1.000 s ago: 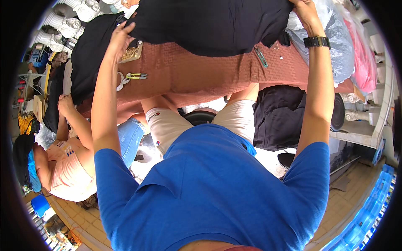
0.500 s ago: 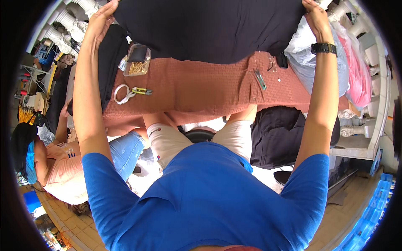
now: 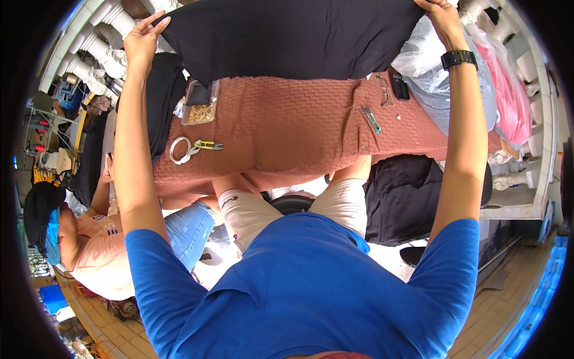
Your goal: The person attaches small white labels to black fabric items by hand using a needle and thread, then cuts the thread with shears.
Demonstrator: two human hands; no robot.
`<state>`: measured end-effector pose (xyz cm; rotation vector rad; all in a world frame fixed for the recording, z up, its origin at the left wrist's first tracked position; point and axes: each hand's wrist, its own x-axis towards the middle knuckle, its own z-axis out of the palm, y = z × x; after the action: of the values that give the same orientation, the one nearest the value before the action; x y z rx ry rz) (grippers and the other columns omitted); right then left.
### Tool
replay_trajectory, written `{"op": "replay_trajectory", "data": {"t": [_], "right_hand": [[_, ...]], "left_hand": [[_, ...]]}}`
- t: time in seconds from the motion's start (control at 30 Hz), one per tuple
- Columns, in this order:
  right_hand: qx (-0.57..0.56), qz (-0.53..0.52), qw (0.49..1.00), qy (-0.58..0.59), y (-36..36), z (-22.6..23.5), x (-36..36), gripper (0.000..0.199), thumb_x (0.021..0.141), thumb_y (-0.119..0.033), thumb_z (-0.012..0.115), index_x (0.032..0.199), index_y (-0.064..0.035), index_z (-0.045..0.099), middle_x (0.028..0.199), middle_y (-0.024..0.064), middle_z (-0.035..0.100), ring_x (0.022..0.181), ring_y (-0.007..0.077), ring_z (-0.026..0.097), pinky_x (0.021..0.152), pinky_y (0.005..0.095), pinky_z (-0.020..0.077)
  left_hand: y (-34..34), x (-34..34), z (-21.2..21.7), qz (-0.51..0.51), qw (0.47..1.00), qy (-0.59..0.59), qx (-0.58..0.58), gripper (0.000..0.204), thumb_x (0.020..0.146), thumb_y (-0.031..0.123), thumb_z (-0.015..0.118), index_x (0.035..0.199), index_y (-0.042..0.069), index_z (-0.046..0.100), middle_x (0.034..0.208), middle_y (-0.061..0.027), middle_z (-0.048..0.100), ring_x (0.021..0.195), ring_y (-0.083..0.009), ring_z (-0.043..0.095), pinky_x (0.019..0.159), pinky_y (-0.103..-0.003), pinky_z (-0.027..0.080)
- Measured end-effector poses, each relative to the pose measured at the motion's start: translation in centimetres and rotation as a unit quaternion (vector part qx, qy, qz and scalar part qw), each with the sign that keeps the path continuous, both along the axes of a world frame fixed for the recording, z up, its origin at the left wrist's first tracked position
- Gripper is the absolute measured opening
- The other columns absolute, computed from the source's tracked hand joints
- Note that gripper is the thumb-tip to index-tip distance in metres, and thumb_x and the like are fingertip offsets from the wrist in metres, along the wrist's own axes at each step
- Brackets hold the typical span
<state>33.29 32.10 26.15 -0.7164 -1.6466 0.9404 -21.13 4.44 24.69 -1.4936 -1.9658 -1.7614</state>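
A piece of black fabric point(image 3: 293, 42) hangs stretched between my two raised hands, above the far part of the table. My left hand point(image 3: 143, 43) pinches its left corner between thumb and fingers. At the right corner, my right hand point(image 3: 441, 18) grips the cloth, its fingertips near the top edge of the picture. Below the fabric lies a brown textured tablecloth point(image 3: 287, 131). On it are yellow-handled snips point(image 3: 208, 145) beside a white ring-shaped item point(image 3: 180, 150), and green snips point(image 3: 372, 119) at the right. A clear box point(image 3: 201, 112) holds small gold-coloured pieces.
Eyeglasses point(image 3: 384, 91) and a black case point(image 3: 400, 87) lie at the right, by bulging clear plastic bags point(image 3: 430, 78). More black cloth point(image 3: 165, 99) lies at the left. Another person point(image 3: 98, 254) sits at the left. Dark fabric point(image 3: 400, 197) rests beside my right leg.
The black fabric has shifted slightly up and to the left, with a pointed lower left corner now hanging over the box. My left thumb and fingers look more spread on the corner.
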Motion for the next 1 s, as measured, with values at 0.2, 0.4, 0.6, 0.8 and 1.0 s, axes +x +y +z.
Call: {"op": "replay_trajectory", "data": {"t": [0.2, 0.4, 0.6, 0.8, 1.0], "right_hand": [[0.017, -0.034, 0.999, -0.022, 0.5, 0.1, 0.7, 0.019, 0.088, 0.000, 0.071, 0.107, -0.0019, 0.075, 0.100, 0.0046, 0.075, 0.092, 0.0128, 0.066, 0.089, 0.0268, 0.0503], [0.035, -0.054, 0.998, -0.022, 0.9, 0.1, 1.1, 0.016, 0.086, -0.001, 0.075, 0.102, -0.0028, 0.076, 0.096, 0.0031, 0.075, 0.089, 0.0115, 0.066, 0.086, 0.0265, 0.0513], [0.047, -0.107, 0.990, -0.077, -2.8, 1.2, 3.2, 0.014, 0.082, 0.002, 0.078, 0.095, -0.0042, 0.075, 0.090, 0.0017, 0.073, 0.082, 0.0114, 0.066, 0.078, 0.0279, 0.0533], [0.112, -0.184, 0.974, -0.077, -7.6, 1.5, 11.2, 0.014, 0.077, 0.000, 0.083, 0.087, -0.0032, 0.073, 0.078, 0.0004, 0.071, 0.070, 0.0100, 0.064, 0.068, 0.0255, 0.0530], [0.145, -0.316, 0.935, -0.074, -17.9, 0.3, 22.1, 0.013, 0.080, -0.004, 0.083, 0.082, -0.0051, 0.070, 0.073, -0.0017, 0.068, 0.064, 0.0053, 0.059, 0.061, 0.0220, 0.0481]], "left_hand": [[0.9, 0.3, 0.4, 0.009, 1.000, -0.007, 0.016, 0.031, 0.083, 0.022, 0.085, 0.112, 0.015, 0.079, 0.067, 0.0117, 0.046, 0.060, -0.0009, 0.036, 0.055, -0.020, 0.033], [1.4, -0.4, 0.6, -0.004, 0.999, -0.012, 0.046, 0.030, 0.083, 0.025, 0.086, 0.111, 0.015, 0.080, 0.071, 0.0103, 0.053, 0.065, -0.0015, 0.042, 0.061, -0.019, 0.039], [0.9, 0.9, 1.1, -0.003, 0.999, 0.021, 0.043, 0.031, 0.083, 0.026, 0.085, 0.111, 0.015, 0.079, 0.072, 0.0093, 0.054, 0.067, -0.0016, 0.044, 0.064, -0.018, 0.041], [-0.7, 5.6, 2.9, 0.023, 0.988, 0.139, 0.056, 0.024, 0.085, 0.016, 0.083, 0.107, 0.009, 0.079, 0.076, 0.0063, 0.059, 0.067, -0.0045, 0.048, 0.063, -0.021, 0.042], [-4.3, 15.0, 3.0, -0.179, 0.955, 0.205, 0.117, 0.008, 0.092, 0.000, 0.071, 0.099, 0.002, 0.068, 0.105, -0.0075, 0.067, 0.093, -0.0108, 0.061, 0.085, -0.026, 0.050]]}}
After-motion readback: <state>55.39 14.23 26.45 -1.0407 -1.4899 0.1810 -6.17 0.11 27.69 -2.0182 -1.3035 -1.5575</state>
